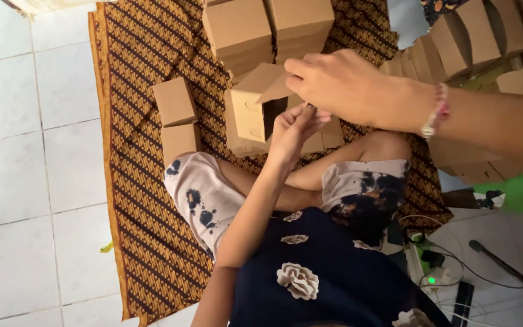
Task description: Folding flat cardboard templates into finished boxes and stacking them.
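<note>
I sit cross-legged on a brown patterned mat [134, 200]. A small brown cardboard box [250, 112] hangs above my knees with its top flap [264, 82] raised and its dark inside showing. My left hand [298, 127] comes up from below and pinches the box's right edge near the opening. My right hand [343, 85], with a beaded bracelet on the wrist, reaches in from the right. It closes its fingers on the flap and the same edge, touching the left hand's fingertips.
Finished brown boxes are stacked at the top [267, 30]. Two smaller boxes [175, 102] lie on the mat to the left. More boxes and flat blanks [473, 36] pile up at the right. Cables and a power strip [434, 269] lie at lower right, white tiles [25, 181] at left.
</note>
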